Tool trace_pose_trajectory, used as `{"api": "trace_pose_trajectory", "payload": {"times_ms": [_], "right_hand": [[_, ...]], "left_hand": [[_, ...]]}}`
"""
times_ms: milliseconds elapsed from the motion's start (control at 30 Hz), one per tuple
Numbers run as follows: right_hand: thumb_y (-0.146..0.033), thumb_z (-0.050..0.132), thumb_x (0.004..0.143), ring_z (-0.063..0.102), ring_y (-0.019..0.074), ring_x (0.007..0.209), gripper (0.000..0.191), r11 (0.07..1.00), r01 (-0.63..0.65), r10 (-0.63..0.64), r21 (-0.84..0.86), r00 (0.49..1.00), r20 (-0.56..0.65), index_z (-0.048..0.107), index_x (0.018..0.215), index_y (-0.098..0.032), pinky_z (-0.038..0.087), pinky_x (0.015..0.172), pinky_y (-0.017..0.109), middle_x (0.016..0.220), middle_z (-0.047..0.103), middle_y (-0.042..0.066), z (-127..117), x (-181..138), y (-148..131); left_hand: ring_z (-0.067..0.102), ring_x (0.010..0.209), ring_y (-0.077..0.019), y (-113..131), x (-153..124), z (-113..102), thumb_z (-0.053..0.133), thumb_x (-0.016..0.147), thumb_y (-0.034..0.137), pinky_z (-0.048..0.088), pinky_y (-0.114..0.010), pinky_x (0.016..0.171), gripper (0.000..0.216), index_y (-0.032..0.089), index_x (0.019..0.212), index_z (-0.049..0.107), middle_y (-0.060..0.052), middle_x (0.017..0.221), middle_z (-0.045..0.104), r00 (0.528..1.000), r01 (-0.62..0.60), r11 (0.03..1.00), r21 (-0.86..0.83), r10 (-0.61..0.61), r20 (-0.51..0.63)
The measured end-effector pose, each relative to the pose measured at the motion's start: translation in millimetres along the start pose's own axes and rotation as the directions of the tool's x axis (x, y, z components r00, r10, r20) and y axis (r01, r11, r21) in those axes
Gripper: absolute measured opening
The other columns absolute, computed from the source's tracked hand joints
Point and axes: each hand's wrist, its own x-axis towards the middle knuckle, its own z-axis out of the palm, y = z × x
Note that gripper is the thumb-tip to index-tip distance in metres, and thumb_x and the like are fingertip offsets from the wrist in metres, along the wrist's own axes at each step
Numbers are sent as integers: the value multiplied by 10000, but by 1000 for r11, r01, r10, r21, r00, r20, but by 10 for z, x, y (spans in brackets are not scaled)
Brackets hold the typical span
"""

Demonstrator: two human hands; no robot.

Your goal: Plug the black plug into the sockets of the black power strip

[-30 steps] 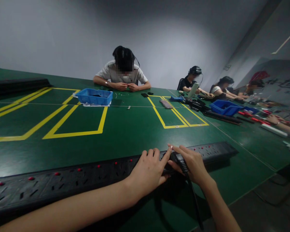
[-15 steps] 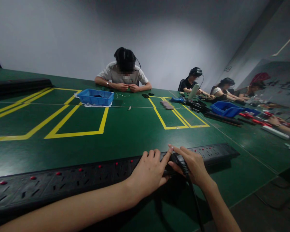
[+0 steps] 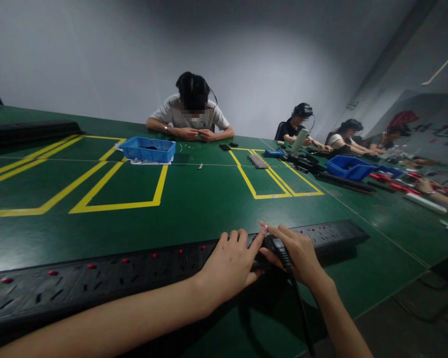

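A long black power strip [image 3: 134,268] with red switches and rows of sockets lies across the near side of the table. My left hand [image 3: 229,263] is wrapped over its middle, fingers on top and thumb along the near side. Right beside it, my right hand [image 3: 300,253] grips a black plug [image 3: 277,244] against the strip. The index fingertips of both hands almost meet above the plug. A black cable [image 3: 297,303] runs down from the plug past the table's near side. My fingers hide the plug's pins and the socket beneath.
On the green table [image 3: 201,204], yellow tape marks out areas. A light blue bin [image 3: 149,150] stands beyond, with a co-worker [image 3: 193,112] seated behind. Another black strip [image 3: 30,132] lies far left. A dark blue bin [image 3: 348,168], tools and more co-workers are at right.
Both hands keep their grip in nearly the same place. The strip's left part has shifted very slightly to the right, and the hanging cable and its shadow have moved a little.
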Motion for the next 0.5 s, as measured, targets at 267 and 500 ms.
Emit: {"api": "trace_pose_trajectory", "payload": {"times_ms": [267, 500], "right_hand": [[-443, 473, 875, 579, 156, 687, 499, 1000, 10, -10, 7, 1000, -15, 428, 1322, -225, 404, 601, 239, 840, 576, 44, -20, 4, -21], [-444, 472, 875, 577, 154, 683, 491, 1000, 12, -12, 0, 1000, -22, 434, 1317, -233, 402, 603, 243, 842, 574, 39, -10, 2, -17]], "left_hand": [[505, 915, -275, -2, -4, 0, 491, 827, 467, 393, -385, 759, 744, 187, 1425, 149, -124, 1048, 527, 1000, -1, 1000, 2, 1, 5], [510, 904, -269, -6, -2, 8, 492, 824, 483, 385, -381, 758, 750, 189, 1424, 151, -120, 1045, 529, 1000, 1, 1000, 16, -2, 8]]}}
